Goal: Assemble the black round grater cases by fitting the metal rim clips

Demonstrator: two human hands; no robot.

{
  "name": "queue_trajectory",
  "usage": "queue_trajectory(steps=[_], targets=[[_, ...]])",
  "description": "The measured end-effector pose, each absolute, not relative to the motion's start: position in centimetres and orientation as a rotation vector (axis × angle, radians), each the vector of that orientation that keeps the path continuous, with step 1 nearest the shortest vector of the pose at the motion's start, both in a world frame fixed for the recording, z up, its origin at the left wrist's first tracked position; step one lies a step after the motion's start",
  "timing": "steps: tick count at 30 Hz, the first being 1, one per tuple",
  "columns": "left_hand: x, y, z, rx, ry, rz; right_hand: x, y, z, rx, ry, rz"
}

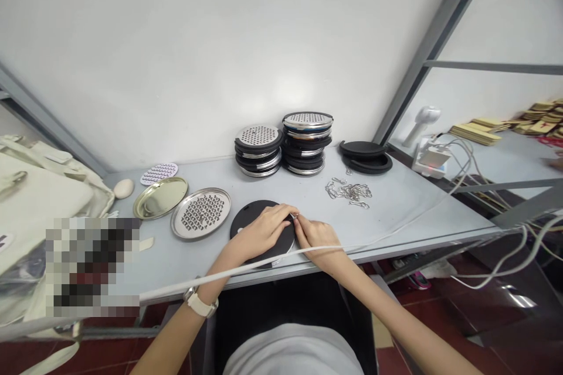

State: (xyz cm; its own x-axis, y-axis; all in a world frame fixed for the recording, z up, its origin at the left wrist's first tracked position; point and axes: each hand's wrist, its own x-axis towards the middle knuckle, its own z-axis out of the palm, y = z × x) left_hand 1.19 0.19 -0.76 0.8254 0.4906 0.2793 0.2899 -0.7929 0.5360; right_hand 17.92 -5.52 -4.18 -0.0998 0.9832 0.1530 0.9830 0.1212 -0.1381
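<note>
A round black disc (248, 217), with a silvery rim showing at its lower right, lies at the table's front edge. My left hand (266, 229) rests across it, fingers bent together over its right side. At that side my right hand (317, 239) is closed in a pinch, its thumb and fingertips meeting my left fingertips. A small shiny metal piece (294, 216) shows between the fingertips; its exact shape is hidden. Left of the disc lie a round metal grater plate (202, 214) and a shallow gold-toned round lid (160, 198).
Two stacks of black-rimmed round graters (259, 149) (307, 143) stand by the wall. Black ring-shaped parts (367, 158) and a pile of metal hooks (349, 191) lie to the right. A white cable (264, 262) crosses before my wrists. A cream bag (44, 187) is at left.
</note>
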Motion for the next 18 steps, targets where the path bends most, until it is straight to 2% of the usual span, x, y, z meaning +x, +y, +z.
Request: queue_trajectory(steps=[18], targets=[[1.35, 0.09, -0.33, 2.582, 0.575, 0.565, 18.24, -5.5, -4.4, -1.872, -2.146, 0.036]])
